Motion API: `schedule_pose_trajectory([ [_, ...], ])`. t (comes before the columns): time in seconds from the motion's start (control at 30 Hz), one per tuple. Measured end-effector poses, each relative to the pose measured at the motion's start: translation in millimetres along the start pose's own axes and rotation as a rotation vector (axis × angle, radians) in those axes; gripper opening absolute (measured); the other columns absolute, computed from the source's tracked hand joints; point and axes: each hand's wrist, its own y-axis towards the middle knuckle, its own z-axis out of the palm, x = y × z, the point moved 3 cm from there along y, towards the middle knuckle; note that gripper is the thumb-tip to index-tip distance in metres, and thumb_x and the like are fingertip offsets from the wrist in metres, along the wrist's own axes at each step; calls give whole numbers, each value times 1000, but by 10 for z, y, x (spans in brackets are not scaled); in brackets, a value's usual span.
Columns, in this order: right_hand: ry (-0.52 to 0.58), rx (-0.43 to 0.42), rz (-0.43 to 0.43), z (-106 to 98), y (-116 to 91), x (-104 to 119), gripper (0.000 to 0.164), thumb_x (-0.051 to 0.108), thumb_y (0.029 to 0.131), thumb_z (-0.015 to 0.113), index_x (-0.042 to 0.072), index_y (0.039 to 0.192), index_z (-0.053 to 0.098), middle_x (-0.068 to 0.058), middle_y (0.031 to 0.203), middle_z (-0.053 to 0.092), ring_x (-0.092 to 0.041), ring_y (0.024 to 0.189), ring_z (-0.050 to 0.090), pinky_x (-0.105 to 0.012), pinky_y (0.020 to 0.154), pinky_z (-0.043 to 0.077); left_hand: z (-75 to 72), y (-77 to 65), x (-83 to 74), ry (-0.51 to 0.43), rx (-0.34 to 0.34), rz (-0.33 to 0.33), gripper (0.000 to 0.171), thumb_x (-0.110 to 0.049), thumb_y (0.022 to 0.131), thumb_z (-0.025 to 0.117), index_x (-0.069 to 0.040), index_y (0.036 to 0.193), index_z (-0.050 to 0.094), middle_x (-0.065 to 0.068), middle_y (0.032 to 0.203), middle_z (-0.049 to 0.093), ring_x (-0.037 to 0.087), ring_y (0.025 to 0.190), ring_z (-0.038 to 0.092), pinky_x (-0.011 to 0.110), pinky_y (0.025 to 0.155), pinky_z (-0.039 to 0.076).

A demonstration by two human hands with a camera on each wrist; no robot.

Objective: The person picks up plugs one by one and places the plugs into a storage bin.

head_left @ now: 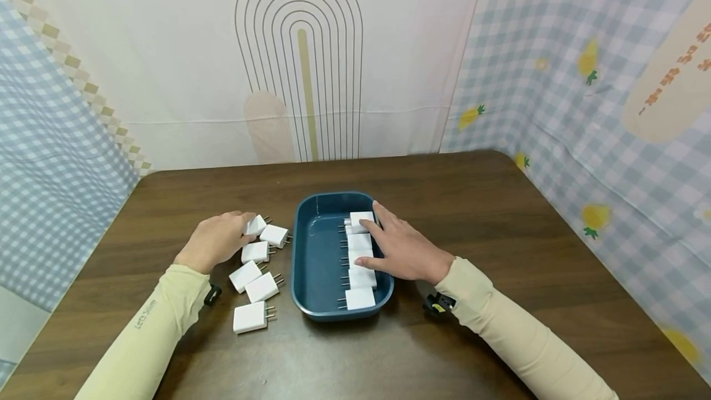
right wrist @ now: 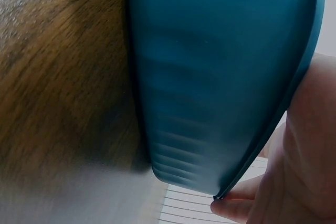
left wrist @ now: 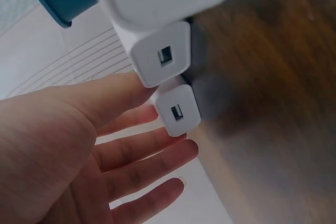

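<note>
Brown wood-grain tabletop (head_left: 500, 215) bears a dark blue rounded-rectangular tray (head_left: 319, 267). At its nine o'clock, the left hand (head_left: 216, 239), angled toward two o'clock, pinches a white box-shaped plug charger (head_left: 255, 225) near five others. At three o'clock, the right hand (head_left: 410, 253) drapes across the rim, fingers loosely spread over white chargers (head_left: 360, 299) lined inside.

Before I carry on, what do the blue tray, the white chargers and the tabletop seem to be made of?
Blue tray: probably molded plastic, smooth with a slight sheen; soft highlights show along its rim.
White chargers: likely hard plastic, smooth with rounded edges; their thin gray prongs look like metal.
Tabletop: dark brown with visible grain; wood or wood-look laminate, can't tell which.
</note>
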Motion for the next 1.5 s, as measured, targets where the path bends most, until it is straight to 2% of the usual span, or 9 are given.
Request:
schedule_pose_trajectory([
  [0.4, -3, 3, 5, 0, -4, 2, 87, 66, 94, 58, 15, 160, 32, -17, 171, 3, -36, 158, 17, -58, 123, 28, 94, 33, 57, -102, -16, -20, 42, -18, 92, 75, 6, 125, 65, 23, 108, 73, 34, 91, 72, 49, 75, 60],
  [0.83, 1, 0, 7, 5, -7, 13, 86, 65, 94, 57, 16, 160, 32, -17, 171, 2, -36, 158, 17, -58, 123, 29, 105, 28, 78, -112, -55, 7, 33, -8, 88, 76, 9, 115, 67, 23, 104, 71, 35, 91, 70, 49, 77, 59],
  [1.2, -1, 3, 9, 4, -6, 12, 86, 65, 94, 57, 16, 160, 31, -17, 171, 2, -36, 158, 17, -57, 123, 28, 55, 23, 107, -118, -61, -21, 44, -11, 90, 76, 12, 125, 62, 27, 113, 68, 42, 103, 67, 54, 87, 56],
  [1.5, 0, 2, 7, 4, -5, 7, 86, 65, 95, 56, 16, 160, 32, -17, 171, 2, -36, 158, 17, -58, 123, 28, -63, 7, 65, -106, -127, -5, 45, -11, 88, 77, 12, 124, 62, 28, 113, 68, 42, 101, 68, 55, 86, 57],
])
